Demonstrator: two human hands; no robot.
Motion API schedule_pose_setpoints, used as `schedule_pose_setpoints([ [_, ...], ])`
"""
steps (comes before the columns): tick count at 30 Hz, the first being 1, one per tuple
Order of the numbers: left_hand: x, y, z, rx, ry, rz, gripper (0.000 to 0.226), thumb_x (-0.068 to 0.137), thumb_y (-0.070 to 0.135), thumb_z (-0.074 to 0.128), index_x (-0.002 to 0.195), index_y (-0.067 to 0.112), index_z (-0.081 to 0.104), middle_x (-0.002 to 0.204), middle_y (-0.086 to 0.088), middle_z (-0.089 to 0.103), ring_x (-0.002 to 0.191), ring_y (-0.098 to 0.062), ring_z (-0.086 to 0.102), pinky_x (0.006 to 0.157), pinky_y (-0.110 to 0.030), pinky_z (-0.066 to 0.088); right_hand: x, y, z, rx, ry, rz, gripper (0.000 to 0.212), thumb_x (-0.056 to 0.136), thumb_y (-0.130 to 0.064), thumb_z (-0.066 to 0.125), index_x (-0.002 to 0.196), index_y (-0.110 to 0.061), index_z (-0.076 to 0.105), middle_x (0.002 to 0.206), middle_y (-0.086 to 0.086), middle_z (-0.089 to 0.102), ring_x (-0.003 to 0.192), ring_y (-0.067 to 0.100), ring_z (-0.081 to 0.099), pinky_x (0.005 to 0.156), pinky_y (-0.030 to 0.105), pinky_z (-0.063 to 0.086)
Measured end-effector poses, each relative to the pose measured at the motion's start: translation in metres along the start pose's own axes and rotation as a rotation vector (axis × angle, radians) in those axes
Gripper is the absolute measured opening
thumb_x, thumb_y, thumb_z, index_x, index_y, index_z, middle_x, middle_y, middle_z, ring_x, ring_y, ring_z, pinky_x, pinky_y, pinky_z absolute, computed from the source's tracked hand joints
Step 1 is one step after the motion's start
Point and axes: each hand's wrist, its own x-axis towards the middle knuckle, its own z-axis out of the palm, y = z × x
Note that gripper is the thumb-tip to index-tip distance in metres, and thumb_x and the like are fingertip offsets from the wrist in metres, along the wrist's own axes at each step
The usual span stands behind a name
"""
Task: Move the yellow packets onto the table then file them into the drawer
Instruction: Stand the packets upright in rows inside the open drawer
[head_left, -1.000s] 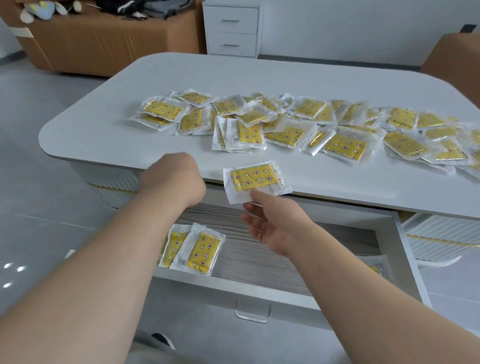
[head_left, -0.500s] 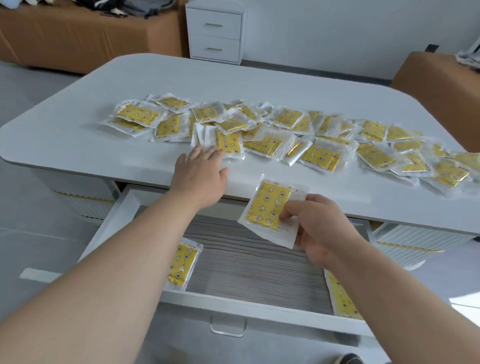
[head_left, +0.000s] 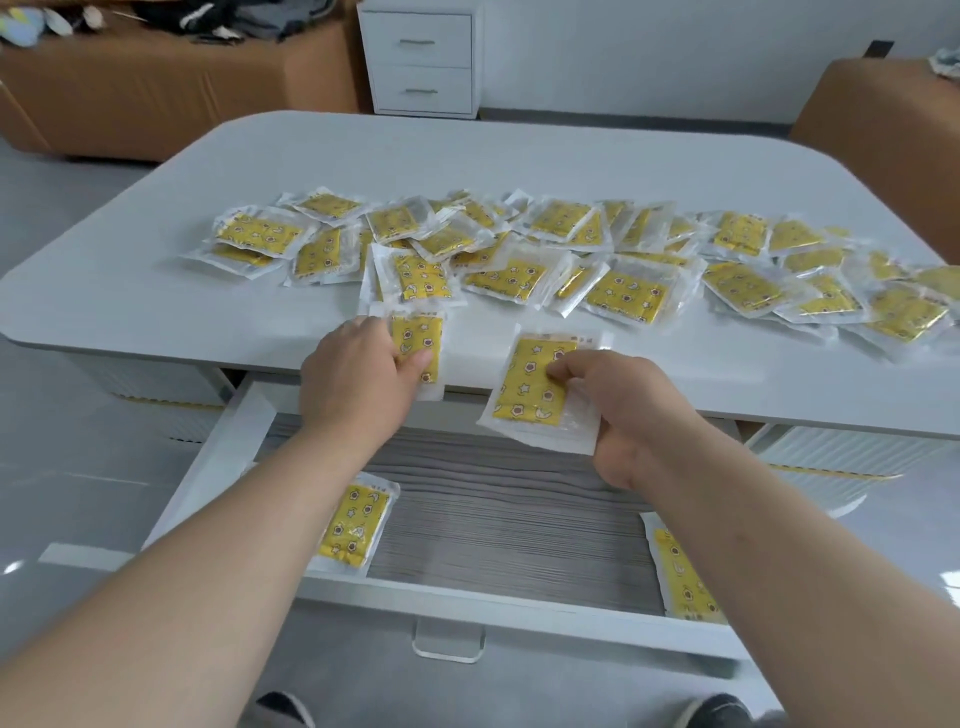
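The packets (head_left: 628, 293) are clear plastic with white edges around bright yellow inserts printed with small white stars, flowers and moons ringed in dark outline. They lie on a pale grey-white bench (head_left: 519, 161), above a white drawer (head_left: 467, 608) whose floor is striped in grey wood grain. Behind stand a white cabinet (head_left: 422, 57) and tan-brown seats (head_left: 171, 88), perhaps leather, on a glossy grey floor (head_left: 57, 415).

Both forearms are bare from the bottom edge of the view up to the wrists, with no sleeve, watch, bracelet or ring showing. The left hand (head_left: 358, 371) and right hand (head_left: 631, 410) wear no gloves. Two dark shoe toes (head_left: 283, 709) show at the bottom edge of the frame.
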Motion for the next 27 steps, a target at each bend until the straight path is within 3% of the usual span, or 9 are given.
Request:
schedule_pose_setpoints([
  [2,0.0,0.002,-0.005,0.043,-0.018,-0.113,0.047,0.088,0.06,0.064,0.097,0.014,0.057,0.095,-0.003,0.063,0.095,-0.03,0.06,0.078,-0.043,0.05,-0.002,0.001,0.002,0.025,-0.03,-0.004,0.016,0.086,-0.001,0.069,0.102,-0.003,0.066,0.08,0.016,0.077,0.07,0.033,0.076,0.065,0.051,0.063],
  [5,0.0,0.002,-0.009,0.003,-0.013,-0.139,0.047,0.083,0.056,0.073,0.1,0.02,0.048,0.085,0.005,0.055,0.093,-0.027,0.055,0.078,-0.038,0.043,-0.003,0.005,0.006,-0.094,-0.06,-0.09,0.027,0.082,-0.002,0.074,0.108,-0.003,0.066,0.087,0.017,0.077,0.077,0.031,0.076,0.075,0.055,0.062],
  [9,0.003,-0.004,-0.015,-0.32,-0.057,-0.23,0.066,0.074,0.03,0.088,0.123,0.019,0.045,0.103,0.006,0.052,0.097,-0.021,0.052,0.082,-0.037,0.047,-0.007,0.009,0.016,-0.41,-0.194,-0.295,0.027,0.075,-0.005,0.082,0.098,-0.01,0.069,0.089,0.008,0.078,0.082,0.028,0.076,0.081,0.049,0.062],
  [11,0.005,-0.008,-0.019,-0.447,-0.091,-0.344,0.077,0.071,0.015,0.088,0.132,0.02,0.042,0.107,0.004,0.052,0.095,-0.019,0.056,0.069,-0.029,0.045,-0.011,0.014,0.023,-0.605,-0.292,-0.337,0.026,0.073,-0.007,0.083,0.095,-0.013,0.072,0.088,0.002,0.079,0.081,0.022,0.076,0.077,0.04,0.062],
  [13,0.006,-0.015,-0.022,-0.455,-0.125,-0.39,0.053,0.069,0.012,0.088,0.107,0.016,0.051,0.098,0.002,0.056,0.08,-0.015,0.056,0.055,-0.026,0.037,-0.013,0.022,0.03,-0.744,-0.366,-0.309,0.024,0.073,-0.006,0.081,0.094,-0.016,0.073,0.085,-0.002,0.079,0.078,0.017,0.076,0.071,0.034,0.061],
  [15,0.006,-0.024,-0.023,-0.541,-0.159,-0.43,0.038,0.071,0.014,0.087,0.091,0.012,0.055,0.092,-0.002,0.059,0.077,-0.015,0.057,0.055,-0.027,0.039,-0.013,0.033,0.039,-0.85,-0.386,-0.266,0.023,0.075,-0.008,0.079,0.096,-0.016,0.072,0.087,-0.001,0.079,0.082,0.019,0.076,0.075,0.037,0.062],
  [21,0.004,-0.051,-0.036,-0.923,-0.108,-0.609,0.026,0.083,0.017,0.078,0.104,0.01,0.066,0.105,-0.009,0.069,0.098,-0.029,0.066,0.086,-0.043,0.056,0.013,0.078,0.065,-1.005,-0.298,-0.144,0.023,0.086,-0.007,0.071,0.107,-0.009,0.065,0.1,0.008,0.074,0.089,0.025,0.073,0.079,0.042,0.063],
  [24,0.005,-0.066,-0.042,-1.109,-0.137,-0.697,0.023,0.085,0.01,0.077,0.106,0.013,0.068,0.103,-0.01,0.075,0.086,-0.029,0.074,0.076,-0.051,0.061,0.028,0.1,0.073,-0.856,-0.227,0.052,0.017,0.089,-0.004,0.072,0.104,-0.002,0.064,0.092,0.012,0.072,0.068,0.021,0.069,0.051,0.028,0.056],
  [27,0.006,-0.073,-0.047,-1.219,-0.194,-0.722,0.026,0.086,0.007,0.075,0.111,0.012,0.069,0.096,-0.009,0.078,0.081,-0.027,0.077,0.067,-0.048,0.062,0.04,0.121,0.079,-0.766,-0.194,0.129,0.018,0.089,-0.003,0.073,0.103,0.001,0.063,0.097,0.015,0.073,0.075,0.025,0.069,0.06,0.03,0.058],
])
